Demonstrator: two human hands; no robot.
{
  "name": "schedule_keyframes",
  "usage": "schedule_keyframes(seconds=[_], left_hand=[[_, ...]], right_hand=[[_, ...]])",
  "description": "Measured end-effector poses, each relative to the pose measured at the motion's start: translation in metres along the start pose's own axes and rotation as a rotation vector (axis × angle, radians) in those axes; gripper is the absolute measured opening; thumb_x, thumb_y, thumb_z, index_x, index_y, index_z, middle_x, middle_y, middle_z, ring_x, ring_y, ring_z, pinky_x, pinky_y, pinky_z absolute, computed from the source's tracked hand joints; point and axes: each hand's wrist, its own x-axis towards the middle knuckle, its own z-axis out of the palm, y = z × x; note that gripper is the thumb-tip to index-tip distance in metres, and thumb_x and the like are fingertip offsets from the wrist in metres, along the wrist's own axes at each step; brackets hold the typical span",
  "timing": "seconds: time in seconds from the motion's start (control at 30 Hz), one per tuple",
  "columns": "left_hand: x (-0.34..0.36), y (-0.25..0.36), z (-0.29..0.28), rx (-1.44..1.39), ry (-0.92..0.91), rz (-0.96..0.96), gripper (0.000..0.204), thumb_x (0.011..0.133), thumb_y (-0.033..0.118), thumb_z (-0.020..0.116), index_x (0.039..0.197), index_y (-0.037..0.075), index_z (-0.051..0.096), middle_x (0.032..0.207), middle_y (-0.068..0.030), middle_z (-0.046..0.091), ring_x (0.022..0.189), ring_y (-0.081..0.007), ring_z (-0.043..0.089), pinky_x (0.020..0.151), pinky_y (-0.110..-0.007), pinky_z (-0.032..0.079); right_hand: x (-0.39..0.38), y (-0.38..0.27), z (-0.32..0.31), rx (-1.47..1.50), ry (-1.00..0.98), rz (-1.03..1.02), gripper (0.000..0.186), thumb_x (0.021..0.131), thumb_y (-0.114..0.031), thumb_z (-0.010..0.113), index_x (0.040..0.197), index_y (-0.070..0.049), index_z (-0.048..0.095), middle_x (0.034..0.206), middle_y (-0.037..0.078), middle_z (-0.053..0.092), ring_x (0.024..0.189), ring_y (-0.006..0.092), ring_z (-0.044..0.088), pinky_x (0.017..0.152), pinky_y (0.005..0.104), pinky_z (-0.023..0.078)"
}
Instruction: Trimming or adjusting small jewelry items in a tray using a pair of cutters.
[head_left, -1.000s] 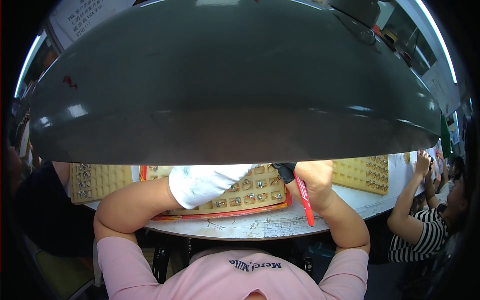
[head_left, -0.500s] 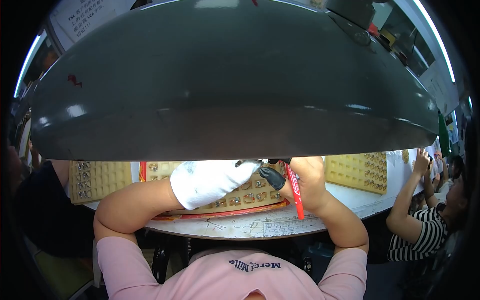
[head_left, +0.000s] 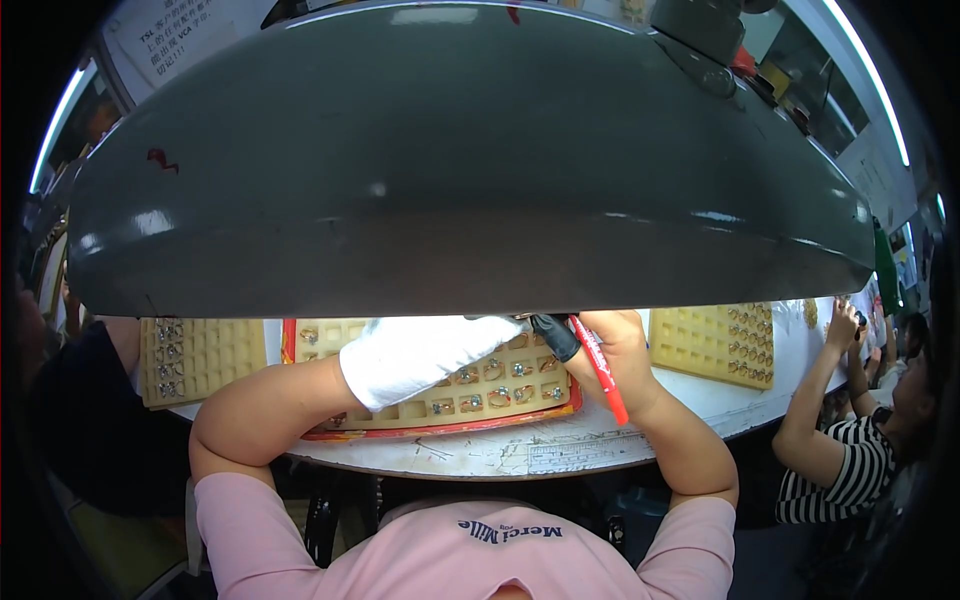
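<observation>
My left hand point(head_left: 425, 355), in a white glove, reaches over a ring tray point(head_left: 410, 412). Its fingers draw together to a point under the lamp's edge, close to my right fingertips. A small shiny bit shows there, too covered to name. A red marker pen point(head_left: 598, 370) slants down and outward from my right hand point(head_left: 622, 350), which is closed around it. Black covers point(head_left: 556, 337) sit on fingers of that hand. Several rings point(head_left: 498, 398) with clear stones stand in the cream tray's slots, below my hands. The lamp hides the tips of both hands.
A large dark grey lamp shade point(head_left: 470, 180) spans the view just above my hands. More cream ring trays stand at left point(head_left: 205, 365) and right point(head_left: 710, 345) on the white table point(head_left: 450, 455). At far right sits a person in a striped shirt point(head_left: 840, 465).
The marker's lower end has swung a little to the right and up. My hands have shifted slightly upward, further under the lamp, uncovering more rings in the tray.
</observation>
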Motion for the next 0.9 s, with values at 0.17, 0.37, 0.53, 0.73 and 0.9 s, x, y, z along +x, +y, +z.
schedule_keyframes(seconds=[0.17, 0.37, 0.53, 0.73, 0.9], left_hand=[[-0.002, 0.010, -0.003, 0.085, -0.116, -0.162, 0.027, 0.094, 0.029, 0.057, 0.113, 0.010, 0.065, 0.079, -0.0033, 0.062, 0.058, -0.0082, 0.056, 0.055, -0.025, 0.046], [-0.001, 0.005, -0.001, 0.185, -0.064, -0.009, 0.025, 0.094, 0.026, 0.055, 0.110, 0.010, 0.065, 0.078, -0.0051, 0.061, 0.068, -0.0139, 0.059, 0.063, -0.028, 0.048], [0.005, 0.022, -0.005, -0.027, -0.067, -0.162, 0.023, 0.088, 0.021, 0.061, 0.102, 0.005, 0.066, 0.085, -0.0109, 0.064, 0.076, -0.0207, 0.060, 0.072, -0.033, 0.048], [0.013, 0.004, -0.017, -0.151, 0.200, 0.092, 0.030, 0.089, 0.019, 0.061, 0.113, 0.002, 0.061, 0.089, -0.0065, 0.066, 0.073, -0.0100, 0.059, 0.063, -0.026, 0.049], [0.004, 0.014, -0.060, -0.056, 0.376, 0.235, 0.026, 0.091, 0.020, 0.061, 0.114, 0.007, 0.066, 0.089, -0.0039, 0.068, 0.072, -0.0082, 0.061, 0.062, -0.025, 0.049]], right_hand=[[0.000, -0.005, 0.003, 0.108, -0.022, 0.078, 0.023, 0.074, 0.007, 0.062, 0.095, 0.000, 0.068, 0.062, 0.009, 0.059, 0.051, 0.0149, 0.055, 0.049, 0.0278, 0.041], [0.003, -0.007, 0.004, 0.045, -0.027, 0.067, 0.021, 0.076, 0.002, 0.067, 0.096, -0.002, 0.069, 0.070, 0.009, 0.063, 0.061, 0.0186, 0.059, 0.059, 0.0303, 0.043], [0.000, -0.014, -0.003, 0.288, -0.015, 0.264, 0.025, 0.080, 0.000, 0.068, 0.105, -0.001, 0.065, 0.094, 0.007, 0.067, 0.084, 0.0147, 0.062, 0.076, 0.0272, 0.049], [0.013, -0.015, -0.006, 0.162, 0.093, 0.095, 0.015, 0.082, -0.001, 0.067, 0.097, 0.000, 0.063, 0.089, 0.005, 0.066, 0.084, 0.0118, 0.060, 0.078, 0.0263, 0.048], [0.028, -0.039, 0.010, -0.290, -0.102, -0.299, 0.018, 0.066, -0.003, 0.072, 0.081, -0.003, 0.061, 0.067, 0.007, 0.057, 0.065, 0.0251, 0.055, 0.069, 0.0336, 0.044]])
